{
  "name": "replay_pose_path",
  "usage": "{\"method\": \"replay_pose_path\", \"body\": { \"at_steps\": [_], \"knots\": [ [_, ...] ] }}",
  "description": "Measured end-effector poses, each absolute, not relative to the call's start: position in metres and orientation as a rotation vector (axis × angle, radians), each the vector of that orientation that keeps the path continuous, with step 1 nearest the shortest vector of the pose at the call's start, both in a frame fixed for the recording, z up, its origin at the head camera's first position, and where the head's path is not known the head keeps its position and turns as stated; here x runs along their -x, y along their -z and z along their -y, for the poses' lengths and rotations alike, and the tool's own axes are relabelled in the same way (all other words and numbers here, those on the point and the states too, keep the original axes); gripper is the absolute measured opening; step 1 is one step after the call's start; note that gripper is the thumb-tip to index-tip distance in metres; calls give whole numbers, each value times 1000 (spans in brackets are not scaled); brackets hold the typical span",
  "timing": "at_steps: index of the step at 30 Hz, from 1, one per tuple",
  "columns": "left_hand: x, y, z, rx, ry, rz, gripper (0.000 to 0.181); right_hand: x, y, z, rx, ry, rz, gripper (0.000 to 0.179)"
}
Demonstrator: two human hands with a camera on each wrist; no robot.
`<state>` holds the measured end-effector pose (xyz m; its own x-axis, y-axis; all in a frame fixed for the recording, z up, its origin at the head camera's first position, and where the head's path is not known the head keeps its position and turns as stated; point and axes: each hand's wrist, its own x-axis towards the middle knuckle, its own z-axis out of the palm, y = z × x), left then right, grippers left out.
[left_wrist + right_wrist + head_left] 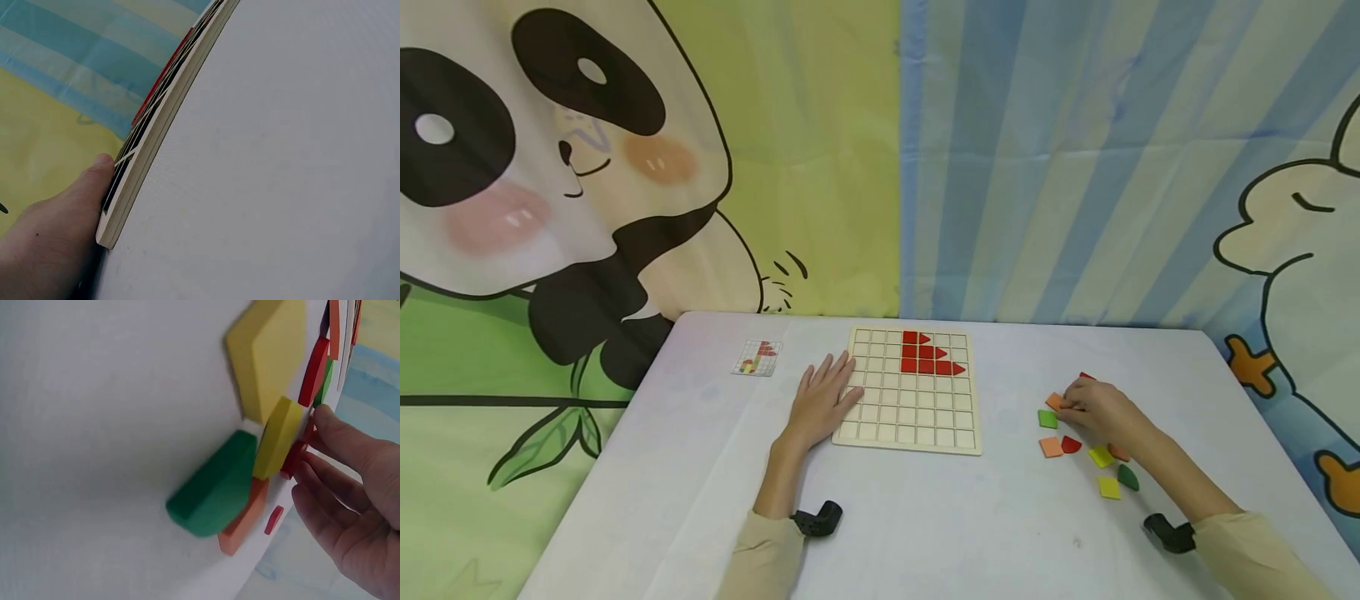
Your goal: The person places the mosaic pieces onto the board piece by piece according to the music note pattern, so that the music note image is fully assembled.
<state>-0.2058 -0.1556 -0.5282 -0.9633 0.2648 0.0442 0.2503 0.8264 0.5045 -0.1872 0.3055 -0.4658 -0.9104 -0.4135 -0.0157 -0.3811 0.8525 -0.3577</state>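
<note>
My left hand point(822, 404) lies with fingers spread over the left edge of a pale wooden grid board point(887, 433). In the left wrist view its thumb rests along the board's edge point(150, 144). Red pieces point(927, 352), squares and pointed ones, fill cells at the board's upper middle and right. To the right, my right hand point(1105, 410) reaches among loose pieces, thumb and fingertip pinching an orange piece point(1055, 402). In the right wrist view a red piece point(294, 459) sits right beside the fingertips, and the fingers partly hide the pinched piece.
Around the right hand lie a light green square point(1047, 419), an orange square point(1051, 447), a red piece point(1071, 445), yellow pieces point(1108, 487) and a dark green one point(1127, 477). A small pattern card point(757, 358) lies left of the board. A printed curtain point(1045, 167) hangs behind.
</note>
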Motion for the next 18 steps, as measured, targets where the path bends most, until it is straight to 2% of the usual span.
{"method": "replay_pose_path", "body": {
  "at_steps": [3, 11, 13, 16, 18],
  "knots": [
    [206, 529, 156, -422, -823, -2975, 66, 186, 466, -302, 615, 548, -2940, 6],
    [206, 529, 156, -424, -827, -2982, 67, 182, 473, -297, 548, 556, -3009, 23],
    [206, 529, 156, -424, -833, -2981, 67, 182, 473, -298, 535, 564, -3008, 20],
    [206, 530, 156, -427, -833, -2983, 66, 184, 471, -301, 499, 627, -2985, 5],
    [206, 529, 158, -424, -823, -2984, 66, 184, 468, -297, 481, 704, -2988, 12]
  ]
}}
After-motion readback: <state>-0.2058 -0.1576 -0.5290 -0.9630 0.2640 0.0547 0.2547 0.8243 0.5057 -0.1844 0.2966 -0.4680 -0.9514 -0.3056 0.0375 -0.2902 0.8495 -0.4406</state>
